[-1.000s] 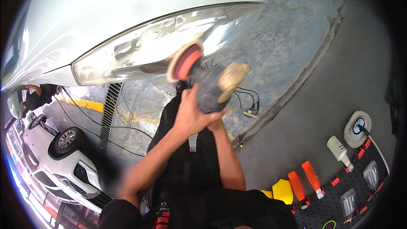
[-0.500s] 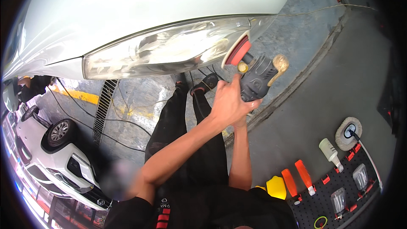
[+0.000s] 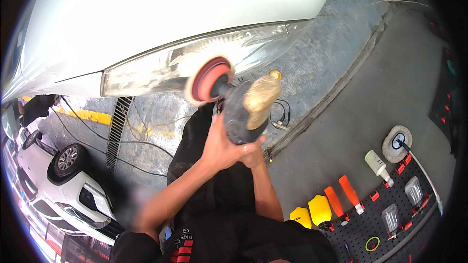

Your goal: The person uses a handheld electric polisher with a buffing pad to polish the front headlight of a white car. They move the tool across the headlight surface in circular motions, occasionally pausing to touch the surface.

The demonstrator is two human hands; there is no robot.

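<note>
A dark grey power polisher (image 3: 237, 113) with a red backing plate and a pale round pad (image 3: 194, 87) is gripped in both hands. My left hand (image 3: 219, 142) wraps its body from the left side. My right hand (image 3: 252, 154) closes round the lower end, its fingers partly hidden behind the tool and the left hand. The pad is tilted against the lower middle part of a car headlight (image 3: 151, 68), and I cannot tell how much of it touches. Whitish smears lie on the lens. A tan, worn cover (image 3: 262, 98) sits on the polisher's right side.
The white car's hood (image 3: 170, 5) fills the top. Black cables (image 3: 131, 141) cross the floor near a drain grate (image 3: 118, 126). Another white car (image 3: 73, 190) stands at left. A black pegboard (image 3: 360, 229) at lower right holds bottles, brushes and a round fluffy mop (image 3: 397, 143).
Both hands have carried the polisher left and down, from the headlight's right end to its lower middle. The polisher has turned in view, and my view has shifted slightly.
</note>
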